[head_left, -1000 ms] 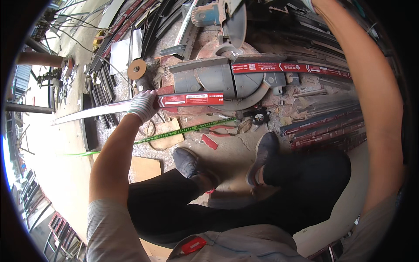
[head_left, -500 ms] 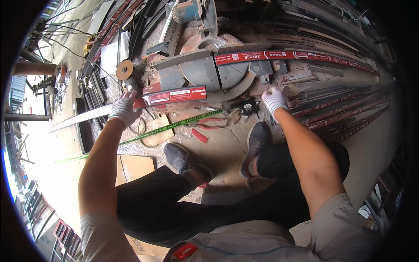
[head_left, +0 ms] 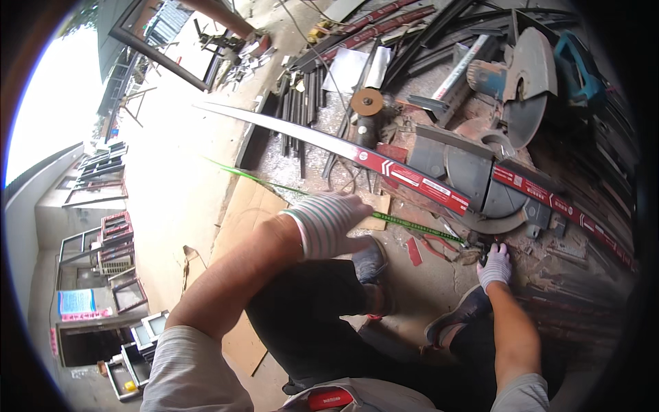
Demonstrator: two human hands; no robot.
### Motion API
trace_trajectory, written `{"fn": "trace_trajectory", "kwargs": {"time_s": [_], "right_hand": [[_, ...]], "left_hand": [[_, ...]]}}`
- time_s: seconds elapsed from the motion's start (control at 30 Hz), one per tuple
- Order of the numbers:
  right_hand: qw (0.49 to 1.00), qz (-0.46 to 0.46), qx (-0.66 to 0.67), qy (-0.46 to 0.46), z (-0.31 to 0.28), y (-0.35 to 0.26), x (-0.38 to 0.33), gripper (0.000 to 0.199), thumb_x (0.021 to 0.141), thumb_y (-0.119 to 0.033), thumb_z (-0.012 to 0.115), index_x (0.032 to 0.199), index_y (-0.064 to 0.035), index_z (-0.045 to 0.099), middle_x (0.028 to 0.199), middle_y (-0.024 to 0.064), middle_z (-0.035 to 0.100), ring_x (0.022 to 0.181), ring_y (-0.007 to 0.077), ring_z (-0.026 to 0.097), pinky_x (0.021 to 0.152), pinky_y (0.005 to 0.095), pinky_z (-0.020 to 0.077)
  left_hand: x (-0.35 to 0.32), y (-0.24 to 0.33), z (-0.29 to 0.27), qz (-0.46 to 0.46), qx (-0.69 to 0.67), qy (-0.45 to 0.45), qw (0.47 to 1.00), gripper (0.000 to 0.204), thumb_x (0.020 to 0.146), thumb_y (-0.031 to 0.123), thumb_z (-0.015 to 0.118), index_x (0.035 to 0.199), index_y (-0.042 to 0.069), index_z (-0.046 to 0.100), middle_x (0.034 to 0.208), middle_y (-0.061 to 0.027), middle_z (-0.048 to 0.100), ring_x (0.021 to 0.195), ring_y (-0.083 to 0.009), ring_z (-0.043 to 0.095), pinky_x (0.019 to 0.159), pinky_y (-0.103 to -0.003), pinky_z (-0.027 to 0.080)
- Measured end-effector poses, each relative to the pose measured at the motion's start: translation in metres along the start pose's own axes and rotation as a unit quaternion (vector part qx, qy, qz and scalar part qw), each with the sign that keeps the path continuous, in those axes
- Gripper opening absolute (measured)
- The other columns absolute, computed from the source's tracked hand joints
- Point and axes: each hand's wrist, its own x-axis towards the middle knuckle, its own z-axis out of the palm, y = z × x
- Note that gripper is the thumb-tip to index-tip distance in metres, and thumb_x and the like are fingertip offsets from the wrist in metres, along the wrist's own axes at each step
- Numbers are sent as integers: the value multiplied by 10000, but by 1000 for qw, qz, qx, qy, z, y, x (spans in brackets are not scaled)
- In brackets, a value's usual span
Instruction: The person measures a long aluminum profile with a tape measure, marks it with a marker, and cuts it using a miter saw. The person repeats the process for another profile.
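Note:
My left hand (head_left: 333,223), in a striped white glove, is off the floor with its fingers stretched out and nothing in them. Below it runs the green blade of a tape measure (head_left: 412,225), drawn out across the floor to the left. My right hand (head_left: 495,266), gloved too, is closed on the black tape measure case (head_left: 484,255), mostly hidden under the fingers. Beyond my left hand, a long metal bar with red film (head_left: 419,180) lies with its right end by the base of a cut-off saw (head_left: 473,172). Another red-filmed bar (head_left: 549,198) rests on the saw's right side.
The saw's large blade and guard (head_left: 528,89) stand raised at the back right. An angle grinder (head_left: 366,104) with a tan disc lies left of it. Red-handled pliers (head_left: 439,247), cardboard (head_left: 240,233) and dark bars (head_left: 302,117) lie on the floor around my feet.
The view has swung to the left. My left hand has let go of the red-filmed bar and come nearer. My right hand has moved onto the tape measure case and closed on it.

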Motion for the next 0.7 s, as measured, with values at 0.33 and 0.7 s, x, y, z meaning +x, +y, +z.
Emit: {"fn": "trace_trajectory", "kwargs": {"time_s": [0.33, 0.7], "right_hand": [[980, -126, -82, -129, -16, -24, -30, 782, 762, -422, 830, 1383, -80, 499, 1391, 220, 513, 1305, 405, 542, 1091, 470, 484], [929, -206, -83, -296, -122, -34, -96, 968, 748, -437, 866, 1535, -39, 467, 1494, 223, 548, 1351, 346, 561, 1132, 449, 448]], "left_hand": [[15, 12, 7, -11, -71, -38, 997, 509, 936, 457, 633, 1201, 24, 671, 1122, -253, 691, 1074, -434, 661, 958, -456, 526], [30, 32, -8, 56, -254, 45, 964, 300, 916, 230, 751, 1119, 9, 738, 1067, -149, 764, 1034, -257, 725, 929, -401, 548]]}}
